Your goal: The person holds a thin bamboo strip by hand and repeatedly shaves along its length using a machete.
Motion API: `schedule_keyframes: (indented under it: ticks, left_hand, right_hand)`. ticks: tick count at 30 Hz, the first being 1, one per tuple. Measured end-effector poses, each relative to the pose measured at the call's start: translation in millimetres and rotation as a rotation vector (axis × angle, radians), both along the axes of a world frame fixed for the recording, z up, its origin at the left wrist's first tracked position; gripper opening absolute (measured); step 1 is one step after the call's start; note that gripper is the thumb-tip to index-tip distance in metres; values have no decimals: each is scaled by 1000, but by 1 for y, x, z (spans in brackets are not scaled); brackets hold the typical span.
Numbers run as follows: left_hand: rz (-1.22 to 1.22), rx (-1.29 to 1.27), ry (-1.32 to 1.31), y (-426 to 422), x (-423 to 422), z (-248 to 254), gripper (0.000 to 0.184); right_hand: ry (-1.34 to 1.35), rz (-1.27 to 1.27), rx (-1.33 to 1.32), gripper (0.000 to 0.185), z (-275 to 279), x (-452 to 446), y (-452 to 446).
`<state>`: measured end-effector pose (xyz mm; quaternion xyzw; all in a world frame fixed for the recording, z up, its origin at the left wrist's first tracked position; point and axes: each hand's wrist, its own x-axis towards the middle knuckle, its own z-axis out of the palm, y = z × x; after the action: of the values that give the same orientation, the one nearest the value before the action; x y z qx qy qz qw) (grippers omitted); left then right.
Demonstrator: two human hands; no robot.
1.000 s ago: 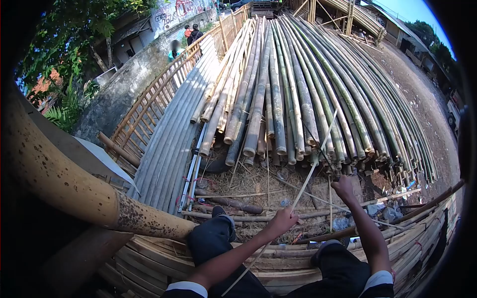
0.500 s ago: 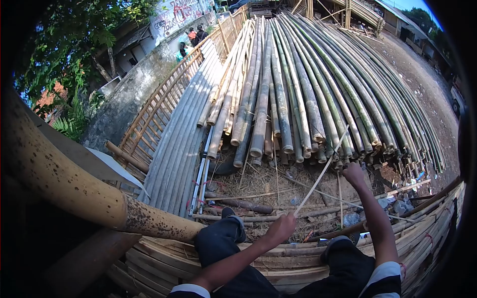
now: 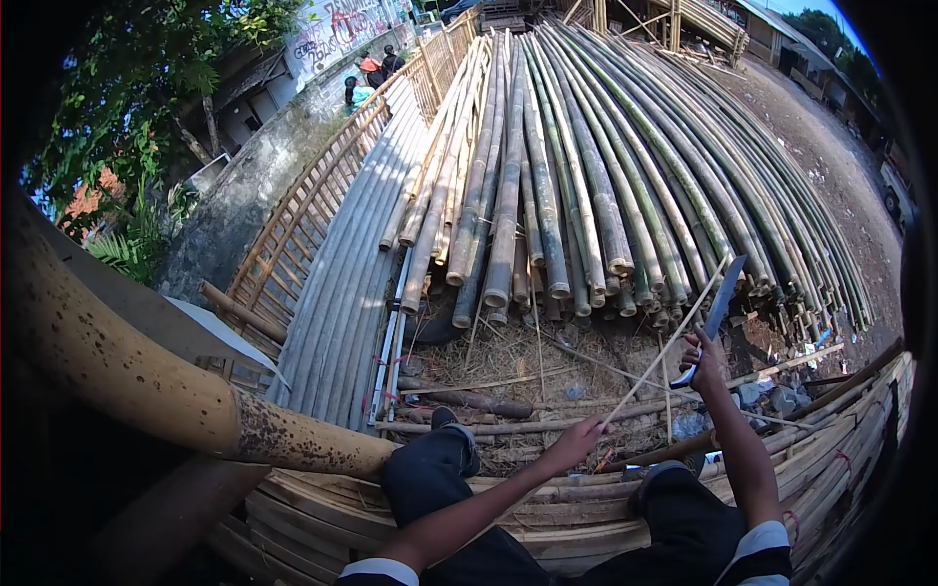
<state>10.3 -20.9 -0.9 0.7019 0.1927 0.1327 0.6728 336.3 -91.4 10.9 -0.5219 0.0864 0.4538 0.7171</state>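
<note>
My left hand [image 3: 576,441] is closed on a thin pale bamboo strip [image 3: 664,354], which slants up and away to the right. In my right hand [image 3: 703,363] is the handle of a saw [image 3: 723,298], its blade pointing up and away. The far end of the strip lies close beside the blade; whether they touch I cannot tell. Beyond both hands are the cut ends of a large stack of bamboo poles [image 3: 557,225].
Split bamboo slats [image 3: 547,518] lie under my legs. A thick spotted bamboo pole [image 3: 176,400] crosses the left side. Corrugated sheets [image 3: 342,264] and a bamboo fence [image 3: 303,215] run along the left. Several people [image 3: 371,70] are beyond the fence.
My right hand has turned, bringing the saw blade into clear view beside the strip's far end. My left hand has shifted slightly right with the strip, which is now lower.
</note>
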Motion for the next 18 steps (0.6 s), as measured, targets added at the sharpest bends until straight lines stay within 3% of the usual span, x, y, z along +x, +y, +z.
schedule_keyframes:
  ticks: [2, 5, 9, 14, 17, 18]
  left_hand:
    - [-122, -272, 211, 0, -2, 20, 20]
    - [-178, -384, 257, -4, 1, 16, 18]
    - [-245, -489, 258, -5, 2, 11, 19]
    - [-189, -933, 157, -5, 6, 18, 24]
    - [-317, -953, 103, 6, 5, 16, 24]
    - [-248, -904, 159, 6, 6, 19, 22]
  right_hand:
    - [12, 28, 28, 33, -19, 9, 3]
    - [5, 60, 63, 25, -15, 2, 2]
    - [-80, 160, 1, 24, -15, -1, 4]
    - [-54, 233, 94, 21, -1, -18, 16]
    - [-76, 334, 9, 23, 21, -40, 28]
    - [-142, 360, -80, 30, 29, -46, 32]
